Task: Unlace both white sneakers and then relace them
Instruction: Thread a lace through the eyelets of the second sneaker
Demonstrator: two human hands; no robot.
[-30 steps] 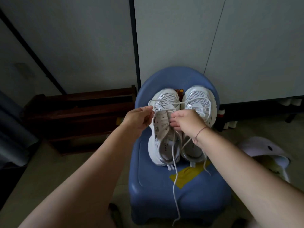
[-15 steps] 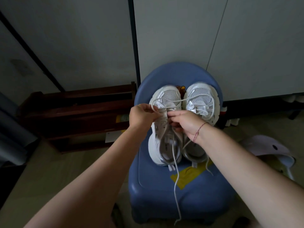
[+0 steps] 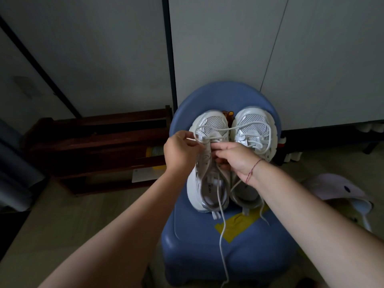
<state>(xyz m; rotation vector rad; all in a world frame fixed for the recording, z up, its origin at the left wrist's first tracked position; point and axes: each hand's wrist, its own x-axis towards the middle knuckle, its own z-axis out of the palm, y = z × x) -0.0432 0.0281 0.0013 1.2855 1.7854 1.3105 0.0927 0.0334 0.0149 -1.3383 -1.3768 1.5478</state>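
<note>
Left sneaker (image 3: 211,123) sits beside right sneaker (image 3: 255,129), toes to 12 o'clock on the blue stool (image 3: 239,260), so the eyelets face up: left hand (image 3: 180,150) at 9 o'clock pinches the lace (image 3: 220,244) outward, right hand (image 3: 236,156) at 3 o'clock pinches it near the eyelets, fingers curled, slack trailing to 6 o'clock.

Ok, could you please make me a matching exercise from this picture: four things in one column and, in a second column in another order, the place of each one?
Things
1. left hand
2. yellow tape
3. red thread
4. wooden rack

Places
A. by the wall, left of the blue stool
B. around the wrist of the right hand
C. pinching the lace over the left sneaker
D. stuck on the stool's seat

Pairs: 1-C, 2-D, 3-B, 4-A
</note>
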